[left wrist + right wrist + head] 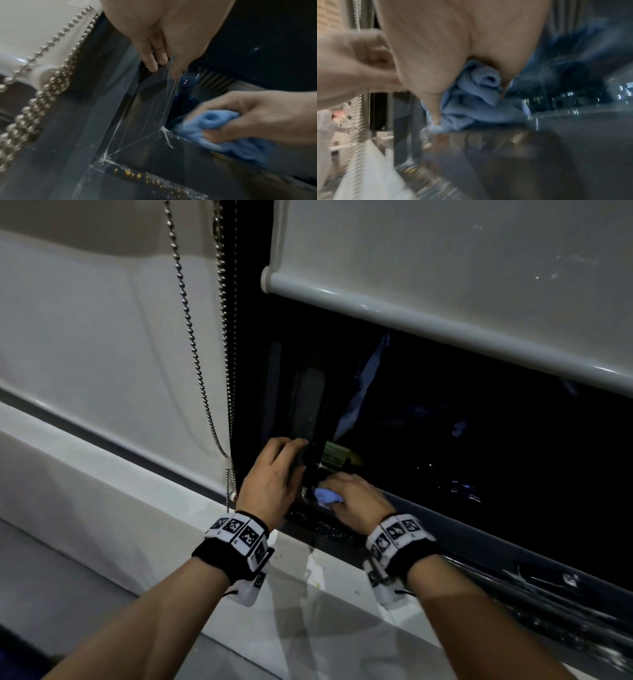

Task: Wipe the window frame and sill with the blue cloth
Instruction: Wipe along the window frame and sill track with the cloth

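Step in hand: wiping the bottom left corner of the dark window frame (260, 392), as I judge it.
Right hand (356, 501): fingers curled round the bunched blue cloth (327, 497), pressing it down on the frame's bottom rail just beside the corner; this hand is blurred in both wrist views.
Left hand (274, 474): fingers curled over the edge of the frame's upright, holding what looks like a loose clear film (150, 102) there.
Doing it well: push a fold of cloth right into the corner joint, keep it clear of the film, then draw it along the rail.
Cloth shape: a crumpled wad, no clear long axis; one fold trails toward the wrist.
Sill (325, 604): pale, below both wrists, specks visible, cloth not on it.
Nearby: bead chain (191, 337) hangs left of the frame; roller blind (445, 268) is lowered partway.
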A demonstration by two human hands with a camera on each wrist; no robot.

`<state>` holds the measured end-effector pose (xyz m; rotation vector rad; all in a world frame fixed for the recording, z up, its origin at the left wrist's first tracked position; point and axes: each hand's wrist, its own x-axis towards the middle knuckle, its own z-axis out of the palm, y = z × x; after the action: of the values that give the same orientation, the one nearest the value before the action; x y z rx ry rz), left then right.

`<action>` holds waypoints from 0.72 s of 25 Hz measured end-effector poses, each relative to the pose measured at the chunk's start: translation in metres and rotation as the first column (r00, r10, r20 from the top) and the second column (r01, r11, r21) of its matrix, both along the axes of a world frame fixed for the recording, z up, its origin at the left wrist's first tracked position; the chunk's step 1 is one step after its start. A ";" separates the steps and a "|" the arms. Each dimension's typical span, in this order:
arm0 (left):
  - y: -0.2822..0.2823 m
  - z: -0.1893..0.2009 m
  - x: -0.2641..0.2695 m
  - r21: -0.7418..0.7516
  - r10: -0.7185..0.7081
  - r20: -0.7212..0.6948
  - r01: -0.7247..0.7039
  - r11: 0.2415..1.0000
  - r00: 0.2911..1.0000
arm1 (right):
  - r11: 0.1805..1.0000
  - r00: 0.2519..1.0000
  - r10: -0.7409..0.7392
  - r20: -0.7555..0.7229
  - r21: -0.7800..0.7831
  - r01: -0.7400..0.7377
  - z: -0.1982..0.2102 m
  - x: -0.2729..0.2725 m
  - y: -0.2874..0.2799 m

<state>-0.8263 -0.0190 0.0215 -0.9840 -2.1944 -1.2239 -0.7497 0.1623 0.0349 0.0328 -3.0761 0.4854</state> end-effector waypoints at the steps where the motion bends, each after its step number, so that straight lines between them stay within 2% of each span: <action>1: 0.001 0.000 -0.001 -0.011 0.008 -0.002 -0.008 1.000 1.000 | 1.000 0.999 0.013 0.036 0.026 -0.014 0.004 0.004 0.010; 3: 0.003 -0.002 -0.002 -0.038 0.037 -0.008 -0.037 0.999 0.999 | 0.980 0.991 -0.135 0.015 0.150 0.131 0.004 -0.001 0.022; 5: 0.004 -0.001 -0.002 -0.060 0.058 -0.009 -0.059 0.996 0.998 | 0.944 0.959 -0.278 -0.050 0.172 0.282 -0.004 -0.016 0.010; 6: 0.004 0.000 -0.001 -0.072 0.067 -0.010 -0.068 0.995 0.998 | 0.949 0.962 -0.267 -0.050 0.160 0.271 -0.011 -0.021 -0.002; 8: 0.004 0.001 -0.001 -0.095 0.085 0.001 -0.085 0.992 0.996 | 0.986 0.992 -0.122 -0.039 0.107 0.125 -0.018 -0.017 -0.011; 10: 0.004 0.001 -0.001 -0.108 0.092 0.017 -0.089 0.990 0.996 | 1.000 1.000 -0.003 0.000 -0.016 0.003 -0.011 -0.003 0.006; 12: 0.003 0.000 0.000 -0.109 0.090 0.020 -0.088 0.990 0.996 | 0.999 0.999 -0.046 0.009 0.000 0.046 -0.004 0.004 0.027; 15: 0.000 -0.001 0.003 -0.126 0.058 0.027 -0.055 0.991 0.998 | 0.949 0.959 -0.263 -0.106 0.151 0.277 -0.008 -0.012 0.023; 16: -0.001 0.000 0.004 -0.133 0.052 0.022 -0.049 0.990 0.998 | 0.944 0.952 -0.281 -0.117 0.145 0.297 -0.012 -0.019 0.011; 18: -0.003 0.002 0.004 -0.150 0.054 0.013 -0.051 0.987 0.998 | 0.967 0.969 -0.219 -0.112 0.108 0.231 -0.015 -0.022 -0.011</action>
<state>-0.8227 -0.0221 0.0238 -0.9697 -2.3379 -1.0602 -0.7721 0.1511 0.0200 -0.2787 -2.9561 0.2778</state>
